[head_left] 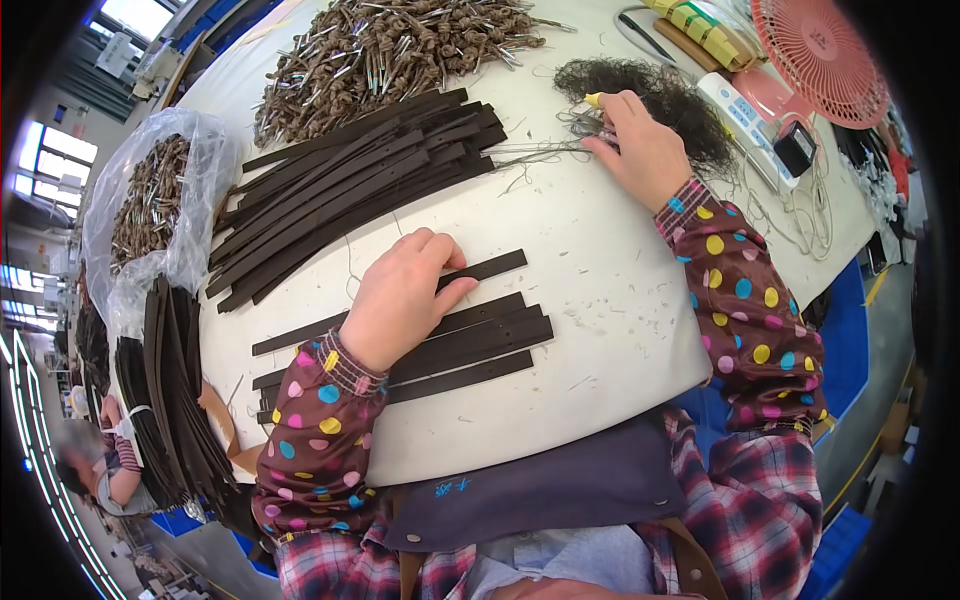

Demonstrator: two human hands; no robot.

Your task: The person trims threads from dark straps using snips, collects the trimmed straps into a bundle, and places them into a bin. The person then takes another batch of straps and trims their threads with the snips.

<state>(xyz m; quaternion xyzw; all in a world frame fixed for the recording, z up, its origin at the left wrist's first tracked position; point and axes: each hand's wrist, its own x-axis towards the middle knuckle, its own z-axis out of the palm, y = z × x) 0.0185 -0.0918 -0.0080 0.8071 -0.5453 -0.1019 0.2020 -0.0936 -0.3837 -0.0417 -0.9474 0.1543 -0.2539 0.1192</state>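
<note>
My left hand (402, 292) is closed around a dark brown fabric strip (497, 266), thumb and fingers pinching it just above the table. Below that hand lie several similar strips (480, 338), side by side. My right hand (642, 143) is up at the right, its fingers pinched together beside a tangled heap of dark thread (650, 95). Fine threads (540, 152) run from its fingertips to the ends of a larger pile of strips (360, 195). Something small with a metallic look and a yellow tip (593, 100) shows at these fingers; its kind is unclear.
A heap of knotted brown cords with metal tips (390, 45) sits at the back, and more fill a clear plastic bag (205, 150) at left. Bundled strips (170, 370) hang by the left edge. A pink fan (815, 50) and a white power strip (745, 125) stand at right.
</note>
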